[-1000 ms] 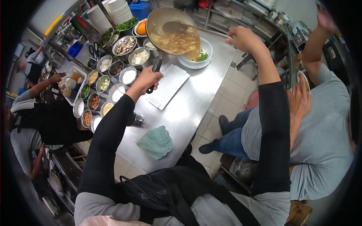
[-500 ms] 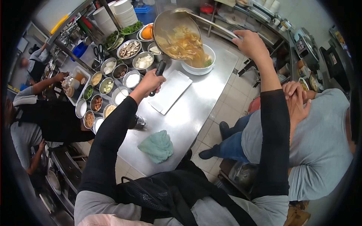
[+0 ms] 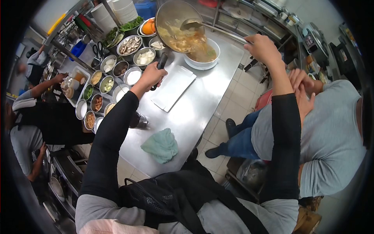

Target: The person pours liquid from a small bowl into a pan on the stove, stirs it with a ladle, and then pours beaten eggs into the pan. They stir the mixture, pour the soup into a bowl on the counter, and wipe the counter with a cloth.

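My left hand is closed round the black handle of a wok, which is tilted over a white bowl. Brown broth with pieces of food runs over the wok's lower rim into the bowl, and liquid shows inside the bowl. In my right hand is the long metal handle of a ladle; its head is inside the wok, above the food. The bowl stands on a white plate on the steel table.
Metal containers of ingredients, including sliced mushrooms, crowd the left side. A white tray and green cloth lie on the steel table. One person stands at right with hands clasped; another is at left.
The ladle's head has moved down from the wok's upper rim into the wok. More liquid shows in the bowl. The whole view has shifted slightly.
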The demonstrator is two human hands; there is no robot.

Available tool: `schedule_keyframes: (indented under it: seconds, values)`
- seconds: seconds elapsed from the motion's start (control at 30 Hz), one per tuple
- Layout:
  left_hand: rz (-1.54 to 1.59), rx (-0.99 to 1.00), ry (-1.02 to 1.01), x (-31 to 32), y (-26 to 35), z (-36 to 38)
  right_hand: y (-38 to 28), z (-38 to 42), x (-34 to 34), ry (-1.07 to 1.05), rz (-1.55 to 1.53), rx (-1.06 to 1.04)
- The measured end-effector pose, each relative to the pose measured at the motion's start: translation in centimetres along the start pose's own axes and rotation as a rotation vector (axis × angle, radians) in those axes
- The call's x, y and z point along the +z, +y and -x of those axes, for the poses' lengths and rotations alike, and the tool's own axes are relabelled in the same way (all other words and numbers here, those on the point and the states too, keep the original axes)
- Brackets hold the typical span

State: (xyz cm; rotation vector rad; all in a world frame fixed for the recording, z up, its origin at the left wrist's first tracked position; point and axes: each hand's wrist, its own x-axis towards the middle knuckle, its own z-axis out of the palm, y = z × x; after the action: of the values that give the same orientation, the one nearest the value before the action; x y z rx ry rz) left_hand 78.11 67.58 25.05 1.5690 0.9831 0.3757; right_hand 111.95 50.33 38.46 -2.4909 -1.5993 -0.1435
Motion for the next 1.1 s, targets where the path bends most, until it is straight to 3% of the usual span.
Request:
schedule_keyframes:
  seconds: [0.3,0.7,1.07,1.1]
  values:
    - [-0.067,0.062,0.025,-0.2,-0.3,-0.4,0.4,-0.3,0.8,0.066,-0.072,0.001]
    - [-0.139,0.096,0.053,0.0,-0.4,-0.6,1.9,0.9,1.3,0.033,-0.063,-0.085]
    - [-0.256,0.098,0.124,0.3,-0.6,-1.5,1.1,5.4,-2.6,-0.128,-0.014,0.057]
    - [-0.230,0.108,0.093,0.0,-0.7,-1.7,2.3,4.8,-1.7,-0.061,-0.052,-0.020]
